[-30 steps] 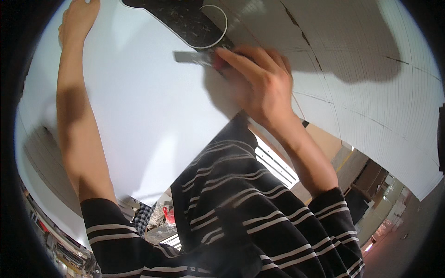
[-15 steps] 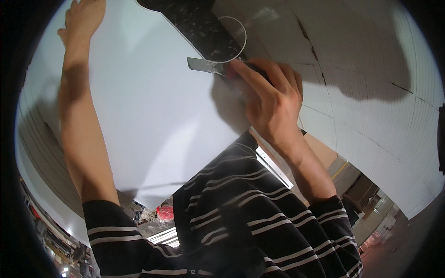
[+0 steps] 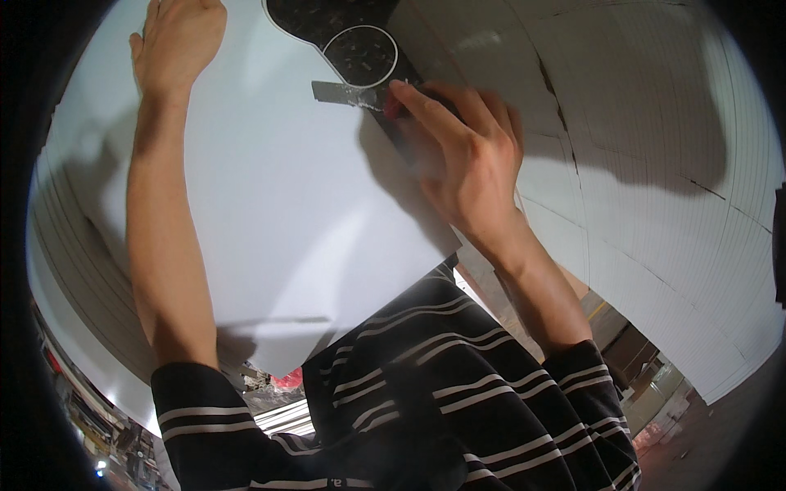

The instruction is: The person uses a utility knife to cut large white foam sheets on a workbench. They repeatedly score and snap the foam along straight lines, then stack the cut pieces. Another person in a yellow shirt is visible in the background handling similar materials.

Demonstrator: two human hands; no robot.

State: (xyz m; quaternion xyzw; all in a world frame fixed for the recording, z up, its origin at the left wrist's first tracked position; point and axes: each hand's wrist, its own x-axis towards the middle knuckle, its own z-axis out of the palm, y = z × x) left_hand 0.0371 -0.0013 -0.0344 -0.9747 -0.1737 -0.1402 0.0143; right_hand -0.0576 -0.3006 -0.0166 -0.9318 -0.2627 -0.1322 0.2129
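Hands (image 3: 467, 155) at white sheet (image 3: 270, 221) edge.

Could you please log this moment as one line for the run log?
left hand: flat on white sheet | right hand: holding grey blade at cut edge | dark panel behind

1 white sheet (image 3: 270, 221), 1 blade (image 3: 348, 94), 2 hands.

White sheet (image 3: 270, 213): smooth, matt, thin board or paper look, soft sheen near lower middle. Dark panel (image 3: 344, 33) behind cut-out: black, speckled, slightly glossy, stone-like. Flat blade (image 3: 348, 93) pinched by right hand (image 3: 467, 164): grey metal, dull, smeared. Left hand (image 3: 176, 41): bare skin pressed on sheet. Surface at right (image 3: 655, 164): white, matt, finely ribbed, seams cracked. Sleeves (image 3: 458, 409): soft knit cloth, dark with pale stripes.
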